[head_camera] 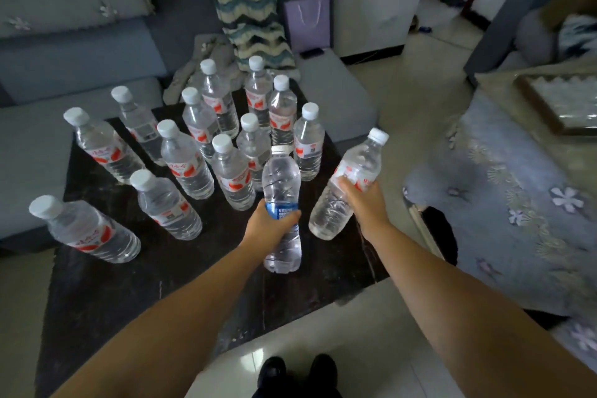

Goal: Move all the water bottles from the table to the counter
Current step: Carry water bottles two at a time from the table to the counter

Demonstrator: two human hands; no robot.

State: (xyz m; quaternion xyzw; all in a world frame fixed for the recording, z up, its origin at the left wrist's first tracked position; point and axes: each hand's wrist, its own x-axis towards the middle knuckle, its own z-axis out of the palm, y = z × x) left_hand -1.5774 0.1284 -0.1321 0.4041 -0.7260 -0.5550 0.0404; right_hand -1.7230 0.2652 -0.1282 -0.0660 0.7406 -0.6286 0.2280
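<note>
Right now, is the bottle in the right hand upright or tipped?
Tipped. The red-label bottle in the right hand leans, cap up and to the right, base toward the table.

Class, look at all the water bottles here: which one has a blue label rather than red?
The blue-label bottle gripped by the left hand; every other bottle, including the one in the right hand, carries a red-and-white label.

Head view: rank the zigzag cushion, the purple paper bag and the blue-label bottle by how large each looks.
1. Zigzag cushion
2. Blue-label bottle, held close to the camera, so unsure
3. Purple paper bag
</note>
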